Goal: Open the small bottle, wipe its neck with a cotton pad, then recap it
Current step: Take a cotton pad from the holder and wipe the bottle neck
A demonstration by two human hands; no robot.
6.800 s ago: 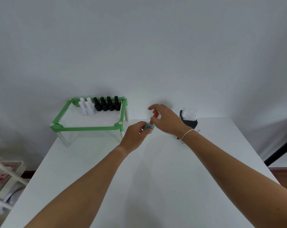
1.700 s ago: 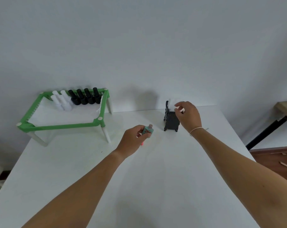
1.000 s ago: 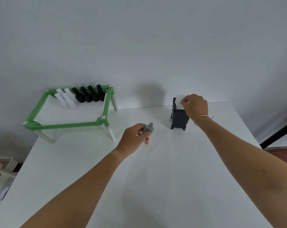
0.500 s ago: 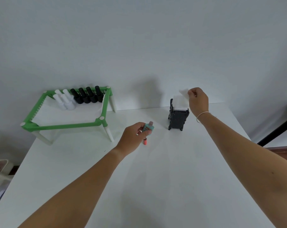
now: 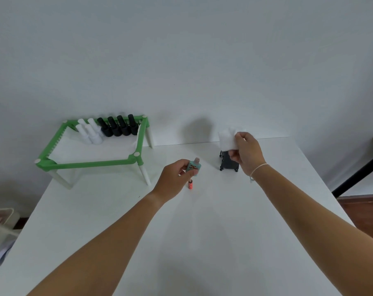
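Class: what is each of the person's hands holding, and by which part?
Left hand: the small teal bottle, gripped around its body, neck bare. Right hand: a white cotton pad, pinched at its right edge.

A white table carries a green rack on white legs at its far left corner, a small black holder near the far edge, and a red cap standing mid-table.

The red cap, earlier being twisted on the small bottle, now stands on the surface just near of it. The right hand has left the bottle and pulled a white cotton pad clear of the black holder.
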